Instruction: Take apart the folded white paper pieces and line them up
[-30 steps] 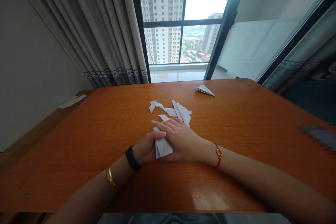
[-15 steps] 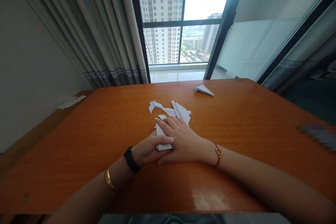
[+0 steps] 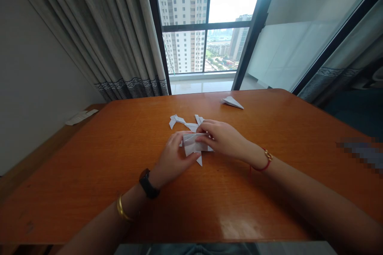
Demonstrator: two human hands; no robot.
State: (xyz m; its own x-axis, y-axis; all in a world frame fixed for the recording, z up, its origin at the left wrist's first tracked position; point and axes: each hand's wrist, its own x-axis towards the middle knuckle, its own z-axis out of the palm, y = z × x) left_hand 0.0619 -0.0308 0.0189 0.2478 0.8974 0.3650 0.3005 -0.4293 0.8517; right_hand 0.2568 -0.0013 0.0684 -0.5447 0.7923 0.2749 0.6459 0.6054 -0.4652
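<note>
Between left hand [image 3: 171, 157] and right hand [image 3: 226, 138] sits paper [image 3: 190, 144] (touching both).

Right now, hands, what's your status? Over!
Left hand and right hand: both holding folded paper. Other paper pieces close beyond, partly hidden. Over.

Grey curtain [image 3: 125, 40], dark-framed window [image 3: 191, 27], pale tower [image 3: 183, 2] outside, probably papers [image 3: 80, 117] on wooden ledge [image 3: 51, 144], left

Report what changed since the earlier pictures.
The right hand moved right and forward, no longer lying across the folded paper but pinching its right part; the folded paper shifted forward too. The left hand still holds it. The pointed folded-paper wedge stayed put.
</note>
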